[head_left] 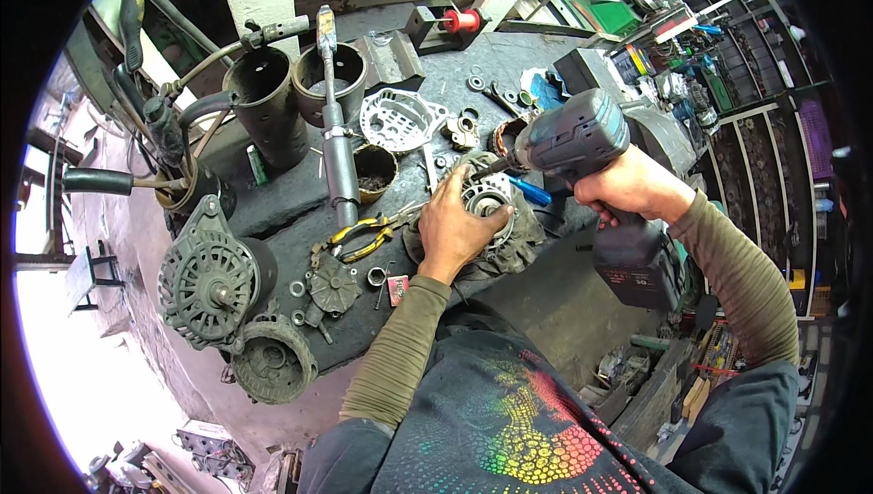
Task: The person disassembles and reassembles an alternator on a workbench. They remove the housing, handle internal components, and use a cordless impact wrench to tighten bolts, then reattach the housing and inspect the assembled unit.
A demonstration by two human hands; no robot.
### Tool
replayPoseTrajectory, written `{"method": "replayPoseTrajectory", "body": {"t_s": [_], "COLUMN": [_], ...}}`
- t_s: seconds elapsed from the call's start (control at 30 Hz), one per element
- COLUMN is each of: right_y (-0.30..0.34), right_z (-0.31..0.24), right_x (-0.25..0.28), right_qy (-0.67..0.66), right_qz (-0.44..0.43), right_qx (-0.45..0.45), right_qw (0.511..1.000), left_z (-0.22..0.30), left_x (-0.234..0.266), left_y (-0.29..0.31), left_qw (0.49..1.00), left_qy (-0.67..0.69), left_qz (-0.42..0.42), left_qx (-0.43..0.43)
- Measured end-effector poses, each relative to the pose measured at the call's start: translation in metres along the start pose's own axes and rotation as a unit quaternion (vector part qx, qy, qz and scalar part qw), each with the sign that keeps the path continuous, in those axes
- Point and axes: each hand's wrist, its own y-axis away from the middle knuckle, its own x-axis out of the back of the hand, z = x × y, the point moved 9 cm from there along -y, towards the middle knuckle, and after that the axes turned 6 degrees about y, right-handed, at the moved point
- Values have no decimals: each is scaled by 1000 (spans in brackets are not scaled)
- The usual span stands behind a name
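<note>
My right hand (632, 186) is wrapped round the grip of a cordless impact driver (582, 133) with a large battery below. The driver's nose points left, and its bit reaches the rim of a round metal alternator housing (496, 206). Over that housing my left hand (452, 232) is spread, thumb and fingers gripping its near left side. A dark crumpled rag (503, 260) lies beneath the part. Just right of the housing is a blue-handled screwdriver (531, 191). Where exactly the bit's tip seats is hard to make out behind my fingers.
Yellow-handled pliers (364, 237), a pale slotted housing (400, 119) and metal cylinders (261, 103) crowd the bench. A big alternator (214, 285) stands at the left edge. A long dark bar tool (339, 162) rests in front of the cylinders. Parts shelves (755, 157) rise at right.
</note>
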Motion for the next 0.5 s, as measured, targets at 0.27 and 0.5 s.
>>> {"method": "replayPoseTrajectory", "body": {"t_s": [0.27,0.5], "right_y": [1,-1], "right_z": [-3,-2], "right_x": [2,6], "right_qy": [49,38], "right_qz": [-1,31], "right_qx": [22,44], "right_qw": [999,998], "left_z": [2,20], "left_x": [-1,2], "left_y": [1,-2], "left_qw": [1000,999], "left_qy": [-3,-8], "left_qz": [7,-26], "left_qx": [-14,-47]}}
